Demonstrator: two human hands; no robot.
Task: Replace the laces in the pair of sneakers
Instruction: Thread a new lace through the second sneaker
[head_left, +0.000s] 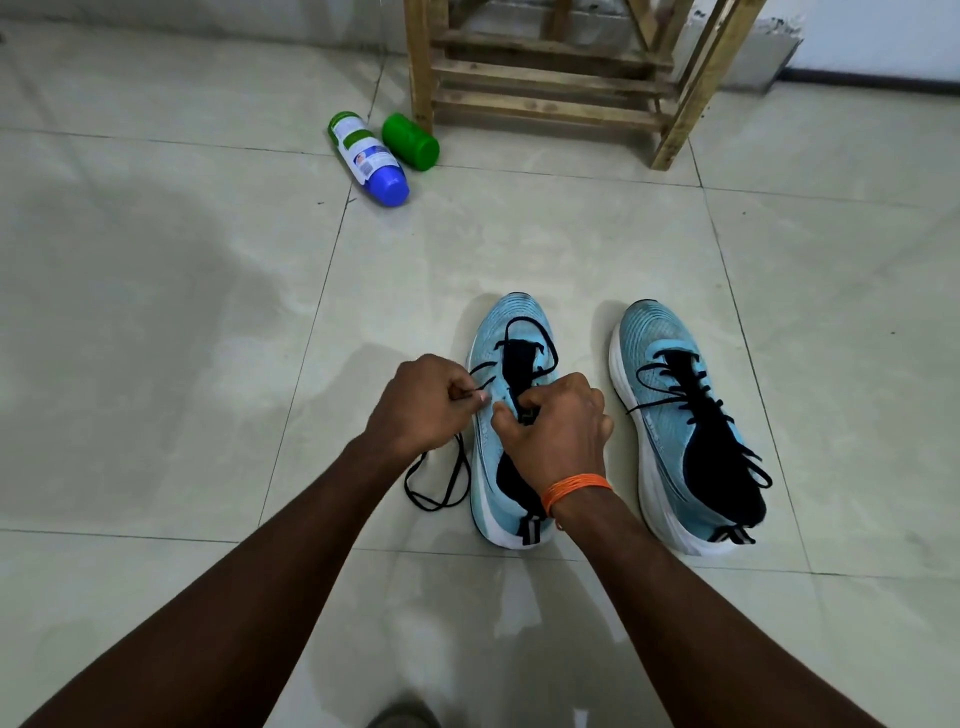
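Two light blue sneakers with white soles stand side by side on the tiled floor, toes pointing away. The left sneaker (498, 332) has its black lace (441, 483) loosened, with loops hanging on the floor at its left side. My left hand (421, 402) pinches a strand of that lace just left of the shoe. My right hand (558, 426), with an orange thread band on the wrist, rests over the shoe's tongue and grips the lace there. The right sneaker (675, 431) is fully laced in black and untouched.
A white bottle with a blue cap (366, 156) and a green container (410, 140) lie on the floor at the back. A wooden slatted stand (561, 78) is behind the shoes. A grey object (402, 717) shows at the bottom edge.
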